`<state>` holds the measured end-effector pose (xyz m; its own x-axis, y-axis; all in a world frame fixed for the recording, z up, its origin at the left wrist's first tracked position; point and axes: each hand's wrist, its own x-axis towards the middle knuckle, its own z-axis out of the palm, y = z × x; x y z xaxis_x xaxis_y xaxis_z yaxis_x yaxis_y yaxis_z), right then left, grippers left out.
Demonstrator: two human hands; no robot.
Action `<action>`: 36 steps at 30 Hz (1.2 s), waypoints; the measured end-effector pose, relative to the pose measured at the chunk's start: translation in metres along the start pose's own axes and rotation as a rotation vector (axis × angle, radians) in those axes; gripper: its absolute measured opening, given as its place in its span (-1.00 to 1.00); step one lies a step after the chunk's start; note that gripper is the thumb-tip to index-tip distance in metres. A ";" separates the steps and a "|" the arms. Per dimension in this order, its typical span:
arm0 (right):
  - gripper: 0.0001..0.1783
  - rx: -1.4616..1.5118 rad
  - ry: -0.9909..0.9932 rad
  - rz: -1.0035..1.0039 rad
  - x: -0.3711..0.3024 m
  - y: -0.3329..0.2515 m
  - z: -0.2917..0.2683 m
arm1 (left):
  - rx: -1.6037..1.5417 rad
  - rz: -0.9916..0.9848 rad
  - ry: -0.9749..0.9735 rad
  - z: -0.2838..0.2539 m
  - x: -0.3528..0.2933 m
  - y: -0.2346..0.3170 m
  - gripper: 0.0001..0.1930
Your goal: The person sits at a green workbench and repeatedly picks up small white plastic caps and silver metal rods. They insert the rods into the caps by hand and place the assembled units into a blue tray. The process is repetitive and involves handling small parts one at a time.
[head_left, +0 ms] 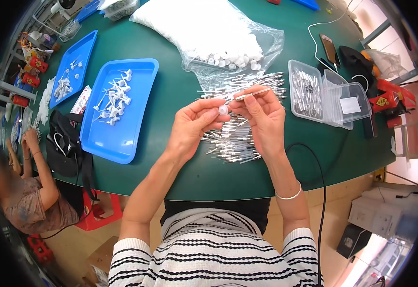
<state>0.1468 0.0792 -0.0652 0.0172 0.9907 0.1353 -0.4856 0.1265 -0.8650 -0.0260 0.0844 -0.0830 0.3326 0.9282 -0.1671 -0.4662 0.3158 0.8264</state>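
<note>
Between the thumb and fingers of my left hand is a small round white plastic cap. My right hand pinches a thin metal rod with a pale sleeve, its left end close to the cap. Whether the two touch I cannot tell. Under and around both hands lies a loose heap of similar thin rods on the green table. Just beyond the heap, a large clear bag spills many white caps. To the left, a blue tray holds several rods with white caps fitted on them.
A second blue tray stands farther left, beside a black bag. At right are a clear box of rods, an open clear container and a phone. A black cable hangs over the table's edge. A co-worker sits at left.
</note>
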 end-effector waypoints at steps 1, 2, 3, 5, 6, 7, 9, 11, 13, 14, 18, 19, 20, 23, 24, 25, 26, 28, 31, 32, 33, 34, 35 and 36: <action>-0.85 -0.002 -0.007 -0.002 0.001 0.001 0.000 | 0.004 -0.007 0.007 -0.001 0.000 0.000 -0.74; -0.86 -0.004 -0.013 -0.005 0.001 0.002 0.001 | 0.008 -0.015 0.013 -0.001 0.001 0.002 -0.74; -0.86 -0.024 -0.013 -0.013 -0.001 0.004 0.001 | 0.012 -0.023 0.019 -0.001 0.001 0.002 -0.75; -0.86 -0.063 -0.023 -0.039 -0.004 0.008 0.003 | 0.008 -0.027 0.019 0.000 0.001 0.003 -0.75; -0.87 -0.065 -0.033 -0.043 -0.003 0.007 0.002 | 0.005 -0.029 0.020 0.000 0.001 0.003 -0.75; -0.87 -0.071 -0.030 -0.040 -0.003 0.007 0.002 | -0.005 -0.028 0.011 -0.001 0.002 0.002 -0.75; -0.87 -0.083 -0.024 -0.033 -0.003 0.007 0.002 | -0.026 -0.024 -0.006 -0.003 0.002 0.001 -0.75; -0.87 -0.102 -0.028 -0.054 -0.004 0.009 0.001 | -0.049 -0.019 0.004 0.000 0.002 0.004 -0.74; -0.87 -0.109 -0.035 -0.066 -0.004 0.009 0.000 | -0.063 -0.019 0.005 0.001 0.002 0.004 -0.73; -0.87 -0.106 -0.039 -0.068 -0.004 0.009 0.000 | -0.066 -0.021 0.000 -0.001 0.002 0.004 -0.73; -0.87 -0.103 -0.054 -0.064 -0.005 0.009 -0.001 | -0.041 -0.036 0.007 -0.004 0.002 0.004 -0.72; -0.87 -0.107 -0.051 -0.065 -0.005 0.009 0.000 | -0.028 -0.050 0.021 -0.003 0.002 0.005 -0.72; -0.87 -0.110 -0.048 -0.066 -0.005 0.009 0.000 | -0.015 -0.064 0.035 -0.001 0.002 0.007 -0.71; -0.87 -0.104 -0.038 -0.068 -0.005 0.008 0.001 | 0.001 -0.057 0.036 0.004 0.000 0.010 -0.70; -0.87 -0.099 -0.035 -0.069 -0.005 0.008 0.001 | 0.003 -0.047 0.030 0.005 -0.001 0.011 -0.70; -0.87 -0.103 -0.036 -0.061 -0.005 0.008 0.001 | -0.001 -0.049 0.021 0.004 -0.001 0.010 -0.70; -0.87 -0.107 -0.038 -0.054 -0.006 0.008 0.001 | -0.005 -0.052 0.013 0.002 0.000 0.008 -0.70; -0.87 -0.110 -0.042 -0.048 -0.007 0.008 0.002 | -0.032 -0.049 0.003 -0.001 0.001 0.006 -0.70; -0.89 -0.098 -0.053 -0.055 -0.008 0.008 0.004 | -0.104 -0.042 0.003 -0.001 0.002 0.005 -0.70; -0.89 -0.087 -0.061 -0.057 -0.008 0.010 0.005 | -0.130 -0.046 0.003 0.000 0.003 0.004 -0.69; -0.89 -0.077 -0.070 -0.058 -0.009 0.011 0.006 | -0.156 -0.051 0.004 0.000 0.003 0.004 -0.69; -0.90 -0.069 -0.090 -0.062 -0.009 0.010 0.007 | -0.157 -0.057 -0.002 -0.001 0.004 0.004 -0.69; -0.90 -0.073 -0.081 -0.069 -0.010 0.010 0.008 | -0.158 -0.063 -0.008 -0.001 0.005 0.004 -0.68; -0.90 -0.077 -0.071 -0.076 -0.010 0.009 0.009 | -0.159 -0.070 -0.014 -0.002 0.005 0.005 -0.68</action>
<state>0.1342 0.0699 -0.0703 -0.0120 0.9724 0.2331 -0.4170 0.2070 -0.8850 -0.0278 0.0908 -0.0810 0.3798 0.9003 -0.2125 -0.5652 0.4077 0.7172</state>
